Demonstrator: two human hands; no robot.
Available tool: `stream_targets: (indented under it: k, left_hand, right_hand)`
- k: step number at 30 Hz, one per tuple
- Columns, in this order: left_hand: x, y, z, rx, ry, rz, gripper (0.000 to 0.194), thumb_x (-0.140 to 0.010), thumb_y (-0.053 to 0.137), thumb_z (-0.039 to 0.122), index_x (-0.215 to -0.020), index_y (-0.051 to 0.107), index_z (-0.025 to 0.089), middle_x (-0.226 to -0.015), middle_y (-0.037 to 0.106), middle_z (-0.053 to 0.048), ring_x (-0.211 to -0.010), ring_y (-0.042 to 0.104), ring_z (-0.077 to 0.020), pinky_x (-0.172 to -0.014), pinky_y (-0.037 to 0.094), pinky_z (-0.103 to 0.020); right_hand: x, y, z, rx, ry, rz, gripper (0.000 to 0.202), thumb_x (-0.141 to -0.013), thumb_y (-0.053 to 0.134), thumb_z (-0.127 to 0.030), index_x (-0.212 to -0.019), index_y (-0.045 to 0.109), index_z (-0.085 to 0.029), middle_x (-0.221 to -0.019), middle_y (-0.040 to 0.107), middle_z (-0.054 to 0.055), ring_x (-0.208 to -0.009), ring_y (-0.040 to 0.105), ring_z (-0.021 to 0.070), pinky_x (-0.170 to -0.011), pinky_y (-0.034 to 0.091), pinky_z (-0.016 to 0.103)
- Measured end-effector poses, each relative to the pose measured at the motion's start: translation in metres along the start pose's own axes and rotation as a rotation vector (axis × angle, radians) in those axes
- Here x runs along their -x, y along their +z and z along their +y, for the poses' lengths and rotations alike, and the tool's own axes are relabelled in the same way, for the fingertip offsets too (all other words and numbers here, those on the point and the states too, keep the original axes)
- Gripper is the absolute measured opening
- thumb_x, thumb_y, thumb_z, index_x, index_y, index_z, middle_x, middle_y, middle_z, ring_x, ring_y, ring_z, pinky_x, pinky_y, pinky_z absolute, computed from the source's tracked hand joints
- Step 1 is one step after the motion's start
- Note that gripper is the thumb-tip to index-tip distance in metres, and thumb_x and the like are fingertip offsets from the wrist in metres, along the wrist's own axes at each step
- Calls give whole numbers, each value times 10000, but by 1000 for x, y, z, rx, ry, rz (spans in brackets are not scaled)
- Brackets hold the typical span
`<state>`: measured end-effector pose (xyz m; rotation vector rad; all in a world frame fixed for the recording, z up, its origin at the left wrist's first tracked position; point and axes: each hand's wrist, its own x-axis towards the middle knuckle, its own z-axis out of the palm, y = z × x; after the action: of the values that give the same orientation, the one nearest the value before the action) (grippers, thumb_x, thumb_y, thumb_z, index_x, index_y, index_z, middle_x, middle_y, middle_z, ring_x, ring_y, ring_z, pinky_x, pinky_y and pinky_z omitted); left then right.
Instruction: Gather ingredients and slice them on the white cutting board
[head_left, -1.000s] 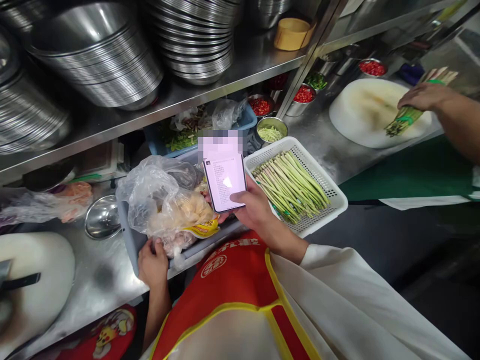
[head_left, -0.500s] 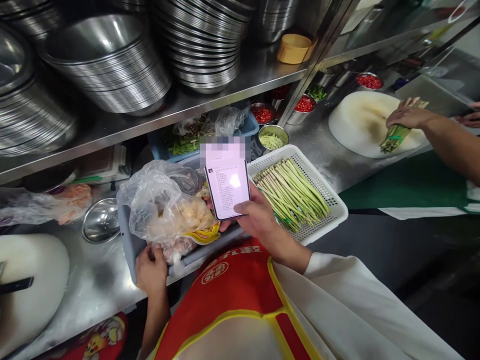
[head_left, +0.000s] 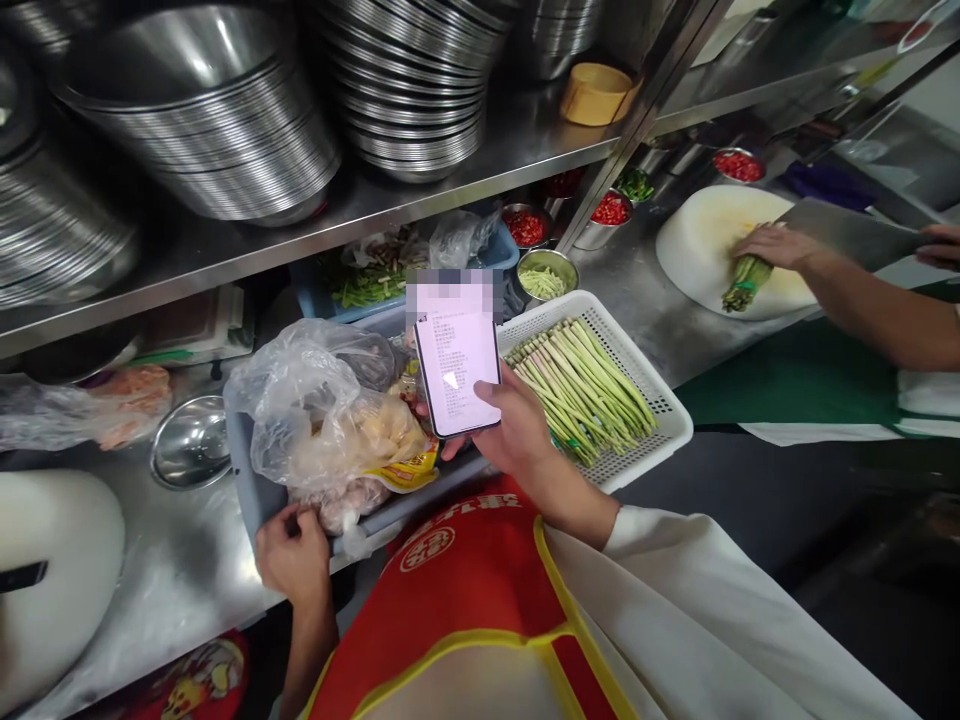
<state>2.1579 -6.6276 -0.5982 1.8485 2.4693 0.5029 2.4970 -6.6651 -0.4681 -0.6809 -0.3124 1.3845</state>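
At the far left of the steel tabletop (head_left: 187, 560) lies a white round chopping block (head_left: 52, 570), and just right of it an upturned steel lid (head_left: 191, 440). The left hand (head_left: 292, 555) is clenched on the near rim of a grey plastic tray (head_left: 247, 490) that carries a clear plastic bag (head_left: 322, 400) of pale, lumpy food — soft, slack and probably slippery, so the stiff tray rim looks the surer place to take hold, though a loaded tray gripped at one edge would tip. A yellow label peeps out under the bag; its print is too small to read. To the right, the right hand (head_left: 517, 435) holds a phone (head_left: 457, 372) upright over the tray, fingers behind and thumb on the screen; the glass is smooth and fragile, best gripped by its sides. The screen shows lines of small text, unreadable, with the top blurred. The red apron (head_left: 465, 590) bears a round emblem and characters I cannot make out. Further right, a white perforated basket (head_left: 667, 400) holds thin green stalks (head_left: 585, 385) — light and easily snapped. At the far right another person's hand (head_left: 772, 245) presses a green bundle on a second block (head_left: 705, 250).
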Motion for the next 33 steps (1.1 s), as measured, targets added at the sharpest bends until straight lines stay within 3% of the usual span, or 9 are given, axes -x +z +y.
stream_targets:
  k: [8,13,16,19,23,26,29,31,33]
  left_hand:
    - [-8,19,-6,1,-44,98,198,-792,531,447,-793,626,273,-877,682,-77,-920,648,-291,-853,529,-427]
    - [8,5,1,57,54,-36,197,-879,479,327,-820,624,208,-885,674,-95,-909,626,-253,-853,464,-374]
    - [6,-3,10,35,-1,-56,160,-901,525,282,-809,629,202,-895,661,-74,-918,614,-227,-849,418,-354]
    - [7,-9,11,34,-71,-60,142,-905,584,283,-790,618,208,-880,648,-57,-922,601,-218,-841,385,-357]
    - [15,-11,10,66,-91,-73,136,-899,630,286,-788,624,207,-890,658,-58,-924,595,-216,-829,369,-366]
    - [16,-10,8,94,-82,-70,140,-905,639,294,-799,635,204,-913,669,-64,-935,598,-214,-831,368,-367]
    - [16,-9,6,111,-91,-59,148,-918,629,291,-799,643,203,-916,666,-62,-940,597,-208,-848,373,-366]
    - [16,-7,4,128,-90,-53,157,-921,632,296,-795,648,204,-911,663,-61,-935,596,-206,-860,376,-367]
    - [17,-4,2,143,-90,-45,147,-915,644,293,-797,654,206,-911,665,-58,-931,595,-205,-868,379,-367]
  right_hand:
    - [5,-1,-2,40,-2,17,594,-614,652,-196,-1196,543,-238,-939,766,36,-805,751,293,-416,613,349]
    - [20,4,2,168,4,235,586,-622,693,-227,-1203,632,-269,-982,757,110,-775,753,338,-353,523,329]
    - [16,7,5,350,-21,273,518,-709,649,-307,-1219,675,-394,-1235,705,140,-804,757,334,-350,467,344]
    - [17,17,9,492,15,243,576,-725,596,-372,-1283,635,-507,-1461,592,76,-1026,731,405,-348,423,387]
    - [33,33,15,582,51,260,607,-724,593,-430,-1311,595,-586,-1608,440,-34,-1400,477,475,-388,397,492]
    - [43,40,19,610,22,266,578,-744,571,-502,-1310,582,-619,-1638,384,-67,-1436,414,482,-486,417,638]
    - [53,42,22,597,46,249,612,-741,562,-528,-1351,573,-584,-1623,415,1,-1437,389,512,-561,425,719]
    - [58,40,24,627,68,219,623,-754,569,-525,-1377,569,-546,-1615,425,34,-1438,385,524,-525,452,665]
    - [63,37,29,636,76,204,620,-764,576,-499,-1384,576,-515,-1589,461,57,-1402,445,521,-441,459,523]
